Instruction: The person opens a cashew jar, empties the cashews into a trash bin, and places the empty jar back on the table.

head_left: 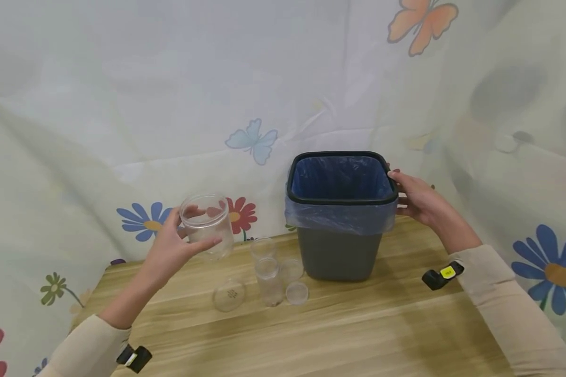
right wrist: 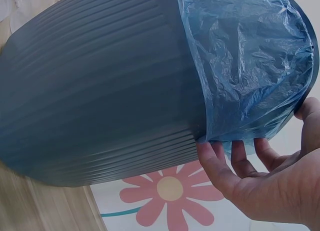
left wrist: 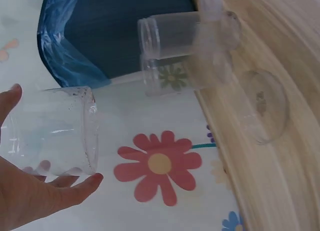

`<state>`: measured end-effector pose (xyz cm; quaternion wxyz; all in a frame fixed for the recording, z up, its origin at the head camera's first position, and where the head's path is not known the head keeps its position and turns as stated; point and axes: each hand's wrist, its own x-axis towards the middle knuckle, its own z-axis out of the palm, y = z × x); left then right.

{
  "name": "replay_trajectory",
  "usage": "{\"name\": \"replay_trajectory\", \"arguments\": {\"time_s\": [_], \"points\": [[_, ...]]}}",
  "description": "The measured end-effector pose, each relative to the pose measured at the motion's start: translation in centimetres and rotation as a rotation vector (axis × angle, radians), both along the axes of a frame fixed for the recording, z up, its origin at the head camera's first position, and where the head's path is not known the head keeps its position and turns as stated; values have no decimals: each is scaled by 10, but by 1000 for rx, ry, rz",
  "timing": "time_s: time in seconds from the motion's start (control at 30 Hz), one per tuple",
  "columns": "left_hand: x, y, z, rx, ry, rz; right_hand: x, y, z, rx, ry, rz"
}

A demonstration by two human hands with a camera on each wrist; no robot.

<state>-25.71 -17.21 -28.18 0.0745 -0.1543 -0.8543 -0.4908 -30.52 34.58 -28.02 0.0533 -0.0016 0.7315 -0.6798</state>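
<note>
My left hand (head_left: pixel 172 246) grips a clear plastic jar (head_left: pixel 208 222) around its side, held up above the table at the left. The jar has no lid on its mouth, and nothing shows inside it. At the right, my right hand (head_left: pixel 417 199) holds the grey trash can (head_left: pixel 339 254) by its side, thumb at the black rim (head_left: pixel 344 201) and fingers against the blue liner bag (right wrist: pixel 245 56) folded over the outside. The trash can stands upright on the table.
Two narrower clear jars (head_left: pixel 269 285) stand on the wooden table (head_left: pixel 339 335) left of the trash can. Clear round lids lie about them, one (head_left: pixel 229 294) to the left and one (head_left: pixel 297 293) to the right. A flower-printed cloth (head_left: pixel 170 94) hangs behind and beside the table.
</note>
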Motion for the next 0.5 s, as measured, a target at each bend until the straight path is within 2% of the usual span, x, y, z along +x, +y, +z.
{"name": "replay_trajectory", "arguments": {"time_s": [0.13,0.27,0.5], "points": [[7,-17,-13,-30,4,43,-1,-2,2,24,5,6],[13,-36,-32,-25,-20,67,-2,-2,1,33,2,-3],[24,-67,-87,-70,-169,166,-1,0,-2,28,1,-12]]}}
